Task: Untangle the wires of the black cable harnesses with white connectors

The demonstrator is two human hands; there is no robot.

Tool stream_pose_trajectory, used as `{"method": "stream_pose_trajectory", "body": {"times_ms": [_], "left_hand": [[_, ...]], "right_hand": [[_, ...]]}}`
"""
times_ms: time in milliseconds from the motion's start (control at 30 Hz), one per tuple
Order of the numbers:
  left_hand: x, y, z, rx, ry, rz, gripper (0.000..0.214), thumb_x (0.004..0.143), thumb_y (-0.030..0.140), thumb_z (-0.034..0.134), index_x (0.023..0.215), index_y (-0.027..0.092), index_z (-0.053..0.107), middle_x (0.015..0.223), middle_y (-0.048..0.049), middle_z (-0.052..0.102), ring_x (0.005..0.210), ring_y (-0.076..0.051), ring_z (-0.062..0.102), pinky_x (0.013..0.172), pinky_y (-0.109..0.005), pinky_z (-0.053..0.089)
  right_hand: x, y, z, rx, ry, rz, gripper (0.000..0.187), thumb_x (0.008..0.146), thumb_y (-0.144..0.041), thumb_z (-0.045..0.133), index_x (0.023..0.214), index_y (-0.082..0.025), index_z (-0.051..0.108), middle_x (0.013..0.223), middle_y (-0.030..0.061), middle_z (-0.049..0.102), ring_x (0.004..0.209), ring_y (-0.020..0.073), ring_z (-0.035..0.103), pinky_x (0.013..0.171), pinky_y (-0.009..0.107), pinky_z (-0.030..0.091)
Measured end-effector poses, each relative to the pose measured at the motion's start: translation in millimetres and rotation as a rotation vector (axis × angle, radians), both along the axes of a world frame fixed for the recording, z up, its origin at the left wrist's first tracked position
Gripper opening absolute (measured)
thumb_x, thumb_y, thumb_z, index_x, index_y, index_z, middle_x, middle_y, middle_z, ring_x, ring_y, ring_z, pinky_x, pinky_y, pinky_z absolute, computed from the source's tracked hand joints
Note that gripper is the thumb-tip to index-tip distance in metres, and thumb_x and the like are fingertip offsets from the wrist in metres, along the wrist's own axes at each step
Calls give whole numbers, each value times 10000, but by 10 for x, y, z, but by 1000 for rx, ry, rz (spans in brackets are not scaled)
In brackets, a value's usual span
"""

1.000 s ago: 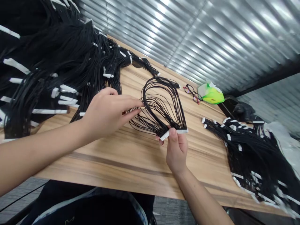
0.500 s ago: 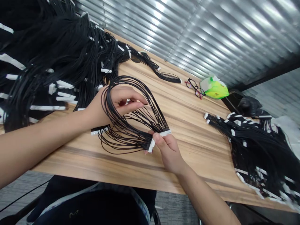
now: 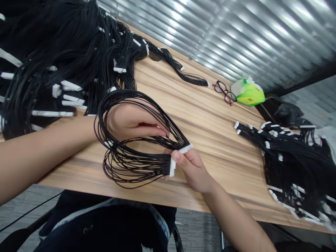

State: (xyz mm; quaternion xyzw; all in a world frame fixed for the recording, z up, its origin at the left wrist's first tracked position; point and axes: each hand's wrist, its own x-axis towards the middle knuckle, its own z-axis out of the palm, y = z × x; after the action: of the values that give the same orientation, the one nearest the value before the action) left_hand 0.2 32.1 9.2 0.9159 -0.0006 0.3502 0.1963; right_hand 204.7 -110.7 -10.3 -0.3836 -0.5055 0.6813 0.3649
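Observation:
A black wire harness [image 3: 136, 159] is bent into a loop above the table, its many thin wires ending in white connectors. Between thumb and fingers, my right hand [image 3: 194, 171] grips the harness by two white connectors, one angled upward [image 3: 186, 148] and one lower [image 3: 172, 167]. My left hand [image 3: 131, 120] reaches through the loop, and wires drape over its wrist and back. Its fingers are closed together against the wires close to the right hand; wires partly hide the fingertips. Another small white connector [image 3: 108, 143] shows at the loop's left side.
A large heap of black harnesses [image 3: 65, 45] covers the left of the wooden table [image 3: 210, 115]. One harness [image 3: 181, 71] lies along the back edge, near glasses [image 3: 224, 91] and a green-and-white tissue pack [image 3: 248, 92]. More harnesses [image 3: 296, 157] are piled at right.
The loop has dropped lower and spread left over my left wrist. My left hand has moved slightly down, and the lower connector has turned more upright in my right hand. The view has shifted a little.

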Motion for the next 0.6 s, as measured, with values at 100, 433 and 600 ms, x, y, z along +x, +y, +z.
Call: {"method": "stream_pose_trajectory", "body": {"times_ms": [100, 433, 600], "left_hand": [[35, -60, -64, -169, -56, -57, 86, 996, 168, 719, 981, 184, 803, 948, -42, 852, 859, -93, 808, 815, -113, 602], [93, -153, -243, -595, -93, -70, 97, 928, 147, 777, 929, 235, 818, 1029, -23, 858, 935, -117, 818, 881, -104, 618], [92, -164, -223, -748, -56, -39, 77, 896, 198, 800, 897, 267, 833, 1007, -2, 855, 898, -119, 805, 860, -135, 630]], "right_hand": [[3, -13, -28, -5, 21, -2, 560, 1024, -672, 550, 751, -210, 712, 666, 33, 681, 646, 173, 598, 681, 328, 533], [-32, -3, -40, 6, 42, -44, 512, 1034, -627, 574, 761, -211, 695, 669, 15, 692, 660, 160, 631, 666, 295, 520], [-28, -8, -43, 11, 42, -71, 505, 1026, -623, 599, 744, -212, 677, 673, 13, 693, 642, 153, 611, 658, 298, 507]]}}
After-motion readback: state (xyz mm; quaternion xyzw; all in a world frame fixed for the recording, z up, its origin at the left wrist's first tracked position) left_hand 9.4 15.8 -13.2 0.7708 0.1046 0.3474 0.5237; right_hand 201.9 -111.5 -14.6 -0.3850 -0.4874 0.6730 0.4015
